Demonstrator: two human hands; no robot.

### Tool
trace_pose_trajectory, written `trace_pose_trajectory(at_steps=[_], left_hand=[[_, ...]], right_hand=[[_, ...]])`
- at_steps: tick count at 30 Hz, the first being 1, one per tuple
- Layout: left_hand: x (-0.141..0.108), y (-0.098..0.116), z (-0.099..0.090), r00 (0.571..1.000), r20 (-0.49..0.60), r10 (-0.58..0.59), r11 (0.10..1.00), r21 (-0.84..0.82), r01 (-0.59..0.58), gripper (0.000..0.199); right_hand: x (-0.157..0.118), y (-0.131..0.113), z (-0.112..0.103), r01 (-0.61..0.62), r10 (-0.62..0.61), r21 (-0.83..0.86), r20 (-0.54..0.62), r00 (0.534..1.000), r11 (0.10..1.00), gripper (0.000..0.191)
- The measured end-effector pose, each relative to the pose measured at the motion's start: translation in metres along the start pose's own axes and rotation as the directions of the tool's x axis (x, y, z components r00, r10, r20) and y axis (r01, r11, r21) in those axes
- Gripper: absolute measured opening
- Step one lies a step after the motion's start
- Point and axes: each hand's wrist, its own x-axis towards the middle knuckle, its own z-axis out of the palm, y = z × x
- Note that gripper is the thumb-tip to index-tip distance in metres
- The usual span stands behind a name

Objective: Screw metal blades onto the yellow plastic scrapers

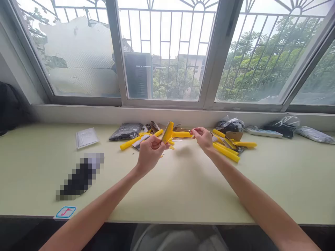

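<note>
My left hand [152, 150] is closed on one end of the head of a yellow scraper [169, 133], a T-shaped tool held up above the table. Its handle [181, 134] points to the right. At the tip of that handle, my right hand [202, 137] is pinched, with thumb and forefinger together. A tiny reddish spot shows at those fingertips, but what they hold is too small to name. Behind my left hand lie more yellow handles [131, 143] among dark and printed packaging. Beyond my right wrist is a second pile of yellow-handled tools [226, 152].
A black plastic-wrapped packet [125, 131] and a white packet [87, 138] lie at the back left. A blurred dark item [78, 177] and a marked label [66, 212] are nearer the front edge. Several bags, including a clear-wrapped dark bag [282, 126], line the window sill.
</note>
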Motion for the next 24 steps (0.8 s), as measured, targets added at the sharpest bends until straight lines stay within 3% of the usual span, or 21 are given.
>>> trace_pose_trajectory(at_steps=[9, 17, 24], left_hand=[[0.002, -0.019, -0.004, 0.991, 0.051, 0.126, 0.960, 0.245, -0.135, 0.015], [0.005, -0.041, -0.011, 0.923, 0.221, 0.314, 0.791, 0.478, -0.383, 0.013], [0.008, -0.050, -0.016, 0.902, 0.287, 0.321, 0.682, 0.592, -0.431, 0.009]], right_hand=[[-0.012, 0.003, 0.012, 0.103, -0.104, -0.119, -0.003, 0.995, 0.988, 0.021], [-0.028, -0.005, 0.020, 0.214, -0.224, -0.226, -0.019, 0.974, 0.950, 0.022], [-0.024, 0.006, 0.018, 0.241, -0.248, -0.287, 0.013, 0.969, 0.927, 0.020]])
